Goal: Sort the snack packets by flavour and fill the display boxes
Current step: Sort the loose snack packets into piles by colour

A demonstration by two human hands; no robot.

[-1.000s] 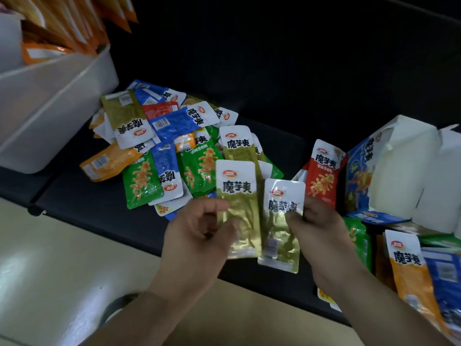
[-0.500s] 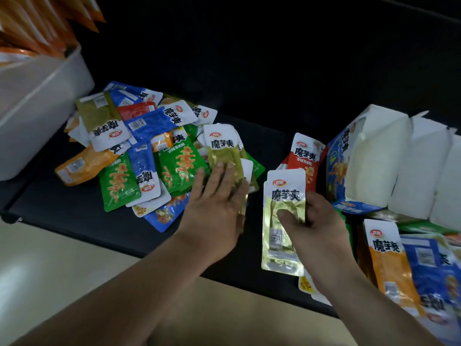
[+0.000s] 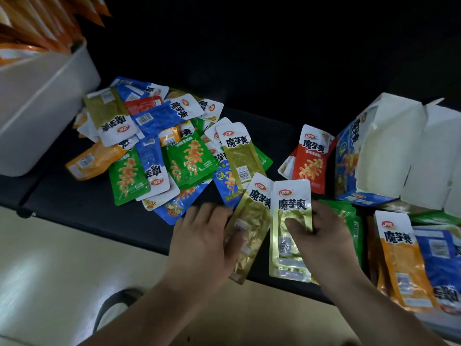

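The left hand (image 3: 204,236) grasps one gold packet (image 3: 252,221) by its lower half, and the right hand (image 3: 321,236) has its grip closed on a small stack of gold packets (image 3: 290,245), with the thumb pressed on the front. Both are held side by side above the front edge of the desk (image 3: 74,203), near its middle. I think the main danger is here: the foil looks smooth, so when the single packet is joined to the stack, one may slide out and fall over the edge to the floor (image 3: 62,270). The stack could also fan open, since only the thumb pins it. A third gold packet (image 3: 239,156) lies on the mixed pile (image 3: 159,151) toward the left back of the desk and is easy to miss. The green packets (image 3: 349,216) just under the right hand could be picked up by mistake. The desk is black and flat; a display box (image 3: 374,151) stands open at its right side and a white tub (image 3: 37,101) at its left. The room behind is dark, the floor is pale and shiny.
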